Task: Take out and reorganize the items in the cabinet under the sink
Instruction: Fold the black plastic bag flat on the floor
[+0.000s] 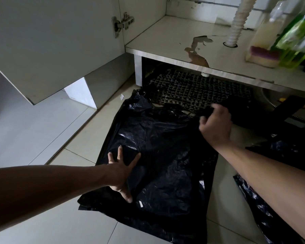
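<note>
My left hand (121,170), fingers spread, pins the black bag (158,155) to the floor (33,131); my right hand (216,125) grip pinches its far edge, flattening it.

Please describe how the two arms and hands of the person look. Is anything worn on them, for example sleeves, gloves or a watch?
Both forearms are bare as far as the picture shows: no sleeve reaches into view. The left hand and the right hand have no gloves. No watch, bracelet or ring is visible on either wrist or on the fingers that show. The light is dim, so small details could be missed.
</note>
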Motion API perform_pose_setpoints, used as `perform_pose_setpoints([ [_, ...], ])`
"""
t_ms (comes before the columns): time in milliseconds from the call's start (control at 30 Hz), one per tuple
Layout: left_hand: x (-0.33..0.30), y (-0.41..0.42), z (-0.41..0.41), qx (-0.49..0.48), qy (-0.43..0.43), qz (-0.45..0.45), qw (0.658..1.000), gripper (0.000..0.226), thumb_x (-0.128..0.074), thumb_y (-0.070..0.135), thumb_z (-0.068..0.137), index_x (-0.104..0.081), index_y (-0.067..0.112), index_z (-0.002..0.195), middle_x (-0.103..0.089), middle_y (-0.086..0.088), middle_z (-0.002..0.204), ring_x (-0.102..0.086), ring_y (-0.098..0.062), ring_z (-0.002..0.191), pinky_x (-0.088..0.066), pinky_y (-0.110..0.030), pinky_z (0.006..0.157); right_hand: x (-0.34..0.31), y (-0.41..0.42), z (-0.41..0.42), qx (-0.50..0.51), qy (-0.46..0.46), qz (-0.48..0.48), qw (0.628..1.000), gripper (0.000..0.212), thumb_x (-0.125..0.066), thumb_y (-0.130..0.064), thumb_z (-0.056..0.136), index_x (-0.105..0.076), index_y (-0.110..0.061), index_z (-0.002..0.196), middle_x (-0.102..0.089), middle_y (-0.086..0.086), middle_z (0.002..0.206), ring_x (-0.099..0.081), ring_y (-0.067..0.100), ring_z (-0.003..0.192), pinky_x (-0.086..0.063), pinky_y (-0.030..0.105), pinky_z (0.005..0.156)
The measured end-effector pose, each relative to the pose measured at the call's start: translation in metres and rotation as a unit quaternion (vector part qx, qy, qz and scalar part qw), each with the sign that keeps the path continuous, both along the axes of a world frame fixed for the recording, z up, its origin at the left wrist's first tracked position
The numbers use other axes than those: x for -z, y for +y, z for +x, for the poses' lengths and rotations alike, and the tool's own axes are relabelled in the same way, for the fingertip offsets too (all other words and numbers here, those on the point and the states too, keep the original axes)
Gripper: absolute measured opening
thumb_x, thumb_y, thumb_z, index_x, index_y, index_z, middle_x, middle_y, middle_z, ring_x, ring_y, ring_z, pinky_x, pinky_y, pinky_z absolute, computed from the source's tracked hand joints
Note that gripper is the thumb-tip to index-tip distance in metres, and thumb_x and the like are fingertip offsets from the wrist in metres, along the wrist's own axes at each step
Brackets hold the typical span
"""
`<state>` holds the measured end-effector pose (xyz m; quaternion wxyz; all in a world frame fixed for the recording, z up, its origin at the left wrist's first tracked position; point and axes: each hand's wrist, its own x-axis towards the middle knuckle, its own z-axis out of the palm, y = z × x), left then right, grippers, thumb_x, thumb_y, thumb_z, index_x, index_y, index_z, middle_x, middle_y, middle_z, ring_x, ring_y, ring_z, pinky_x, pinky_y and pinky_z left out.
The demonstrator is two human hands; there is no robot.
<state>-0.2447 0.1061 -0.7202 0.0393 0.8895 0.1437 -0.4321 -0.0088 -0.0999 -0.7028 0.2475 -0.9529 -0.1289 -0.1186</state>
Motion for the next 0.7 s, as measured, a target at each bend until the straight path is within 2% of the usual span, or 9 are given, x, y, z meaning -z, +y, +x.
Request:
perform_pose_setpoints([
  [33,-0.002,-0.001,0.000,0.004,0.007,0.002,1.000,0.145,-0.077,0.067,0.064,0.045,0.038,0.136,0.051,-0.029,0.137,0.025,-0.061,0.133,-0.020,-0.062,0.113,0.004,0.002,-0.010,-0.110,-0.046,-0.039,0.992,0.055,-0.059,-0.039,0.085,-0.052,-0.012,0.132,-0.052,0.018,0.130,-0.051,0.040,0.118,-0.046,0.047,0.095],
  [100,-0.005,-0.003,0.000,0.007,0.013,-0.001,1.000,0.143,-0.076,0.067,0.066,0.046,0.037,0.135,0.053,-0.026,0.133,0.027,-0.059,0.133,-0.020,-0.062,0.114,0.019,0.008,-0.037,-0.277,0.011,-0.159,0.948,0.065,-0.052,-0.061,0.084,-0.045,-0.031,0.142,-0.036,0.011,0.150,-0.036,0.038,0.138,-0.037,0.058,0.107],
  [200,-0.006,-0.004,0.002,0.003,0.021,0.007,1.000,0.145,-0.077,0.066,0.065,0.047,0.036,0.134,0.051,-0.031,0.136,0.027,-0.060,0.133,-0.016,-0.063,0.114,0.036,0.016,-0.062,-0.337,0.219,-0.340,0.850,0.078,-0.041,-0.081,0.082,-0.006,-0.059,0.148,0.016,-0.011,0.165,0.013,0.032,0.152,-0.005,0.071,0.114],
  [267,-0.009,-0.008,0.004,0.010,0.036,0.027,0.999,0.147,-0.078,0.066,0.064,0.047,0.035,0.135,0.048,-0.034,0.138,0.023,-0.059,0.135,-0.015,-0.062,0.114,0.040,0.016,-0.063,-0.333,0.280,-0.384,0.814,0.082,-0.037,-0.085,0.081,0.010,-0.064,0.145,0.032,-0.016,0.159,0.025,0.031,0.149,-0.003,0.075,0.111],
  [367,-0.035,-0.013,0.022,0.084,0.061,0.052,0.993,0.135,-0.070,0.070,0.071,0.033,0.028,0.148,0.038,-0.020,0.147,0.004,-0.052,0.145,-0.016,-0.054,0.117,0.040,0.016,-0.054,-0.334,0.299,-0.415,0.792,0.086,-0.036,-0.087,0.079,0.021,-0.066,0.140,0.040,-0.016,0.155,0.030,0.031,0.147,-0.005,0.078,0.108],
  [433,-0.051,-0.008,0.049,0.106,0.027,0.049,0.993,0.128,-0.065,0.074,0.073,0.018,0.021,0.155,0.014,-0.020,0.161,-0.004,-0.046,0.148,-0.017,-0.050,0.118,0.041,0.018,-0.053,-0.336,0.302,-0.430,0.782,0.087,-0.035,-0.088,0.078,0.026,-0.067,0.137,0.044,-0.015,0.153,0.033,0.031,0.146,-0.003,0.078,0.108],
  [467,-0.056,-0.003,0.063,0.092,-0.003,0.051,0.994,0.137,-0.069,0.076,0.067,0.022,0.021,0.153,0.014,-0.024,0.161,0.000,-0.047,0.147,-0.016,-0.054,0.117,0.042,0.018,-0.053,-0.339,0.302,-0.432,0.779,0.088,-0.033,-0.089,0.077,0.027,-0.067,0.137,0.047,-0.014,0.151,0.035,0.032,0.145,-0.001,0.078,0.108],
  [567,-0.043,0.022,0.098,0.094,-0.072,0.035,0.992,0.159,-0.084,0.070,0.050,0.037,0.030,0.145,0.039,-0.018,0.153,0.024,-0.044,0.144,-0.009,-0.070,0.112,0.045,0.018,-0.054,-0.343,0.303,-0.433,0.776,0.088,-0.031,-0.090,0.077,0.030,-0.066,0.136,0.050,-0.013,0.148,0.038,0.033,0.143,0.002,0.079,0.107],
  [700,-0.024,0.059,0.114,0.111,0.001,0.085,0.990,0.168,-0.090,0.064,0.041,0.042,0.036,0.141,0.042,-0.016,0.152,0.019,-0.050,0.144,-0.018,-0.066,0.113,0.047,0.022,-0.053,-0.344,0.301,-0.434,0.776,0.089,-0.033,-0.090,0.077,0.029,-0.067,0.136,0.050,-0.014,0.148,0.037,0.033,0.143,0.004,0.078,0.108],
])
